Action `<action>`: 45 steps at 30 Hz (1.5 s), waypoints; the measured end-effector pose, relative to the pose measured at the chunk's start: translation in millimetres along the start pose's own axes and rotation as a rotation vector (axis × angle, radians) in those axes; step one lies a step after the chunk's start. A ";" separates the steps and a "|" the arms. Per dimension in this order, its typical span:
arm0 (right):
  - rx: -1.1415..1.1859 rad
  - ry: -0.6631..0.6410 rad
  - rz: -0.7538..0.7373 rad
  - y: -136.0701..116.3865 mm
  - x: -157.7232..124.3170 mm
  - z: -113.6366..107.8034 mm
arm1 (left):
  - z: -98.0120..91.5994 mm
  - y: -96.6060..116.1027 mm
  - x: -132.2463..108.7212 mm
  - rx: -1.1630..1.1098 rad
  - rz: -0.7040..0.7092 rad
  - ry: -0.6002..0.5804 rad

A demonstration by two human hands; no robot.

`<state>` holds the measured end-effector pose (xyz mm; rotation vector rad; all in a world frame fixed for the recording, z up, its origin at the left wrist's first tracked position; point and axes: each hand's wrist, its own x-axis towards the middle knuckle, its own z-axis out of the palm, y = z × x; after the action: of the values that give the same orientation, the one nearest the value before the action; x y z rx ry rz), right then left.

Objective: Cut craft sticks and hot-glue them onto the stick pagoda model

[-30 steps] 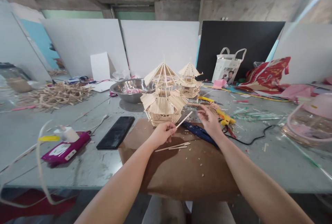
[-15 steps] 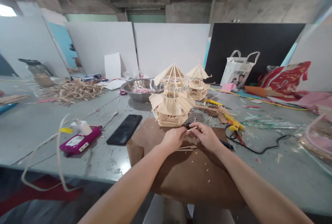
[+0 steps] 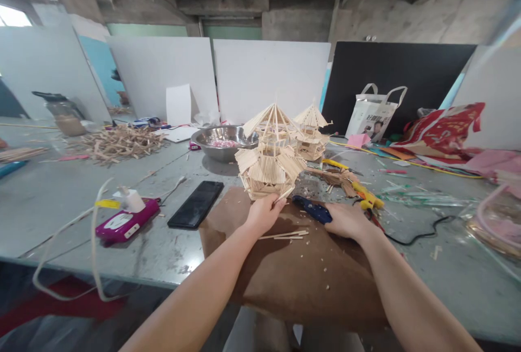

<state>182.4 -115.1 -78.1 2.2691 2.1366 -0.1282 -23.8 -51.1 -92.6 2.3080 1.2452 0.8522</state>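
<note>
My left hand [image 3: 264, 213] pinches a short thin wooden stick [image 3: 287, 193], just in front of a pavilion model [image 3: 271, 170] built of wooden sticks. My right hand [image 3: 345, 220] is closed around the rear of a dark blue hand tool [image 3: 315, 209] lying over the brown board [image 3: 293, 276]; the hand hides its handle end, so its exact kind is unclear. Several loose wooden sticks [image 3: 285, 236] rest on the board between my hands. Behind the model stands a second, similar pavilion model [image 3: 311, 132].
A yellow glue gun [image 3: 368, 197] with a black cord lies right of the board. Left are a black phone [image 3: 196, 204] and a purple power strip [image 3: 128, 220]. Farther back sit a metal bowl [image 3: 223, 151], a stick pile [image 3: 122, 143] and a white bag [image 3: 371, 115].
My hands were together over the stick; now they are apart. The left keeps the stick closer to the model, while the right has moved right and taken hold of the blue tool.
</note>
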 end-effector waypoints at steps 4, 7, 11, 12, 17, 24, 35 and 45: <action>-0.047 0.037 -0.012 -3.6 3.6 3.5 | 0.1 0.0 0.8 0.022 0.015 -0.007; -0.048 0.072 0.016 -1.8 7.3 6.7 | 1.5 -1.8 0.9 0.030 0.031 -0.021; 0.079 0.193 0.054 2.3 12.5 6.3 | 4.6 -5.3 0.1 0.022 0.067 -0.019; 0.151 0.243 0.063 3.2 14.0 5.6 | 5.4 -6.0 -0.1 0.018 0.068 -0.013; 0.767 0.463 0.039 1.4 17.5 1.8 | 6.3 -2.6 0.5 -0.012 0.055 0.024; 2.075 0.238 -0.218 -13.0 12.1 0.6 | 1.3 33.9 5.2 -0.035 0.075 -0.003; 2.335 0.231 -0.049 -9.5 17.8 2.2 | 39.5 54.4 8.7 -0.140 0.073 -0.249; 2.291 0.458 -0.068 7.7 27.2 7.8 | 32.7 44.4 2.0 -0.202 0.148 -0.343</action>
<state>191.3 -89.1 -88.2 2.2137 1.9709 -3.9269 26.1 -74.6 -90.3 2.2794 0.8147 0.5644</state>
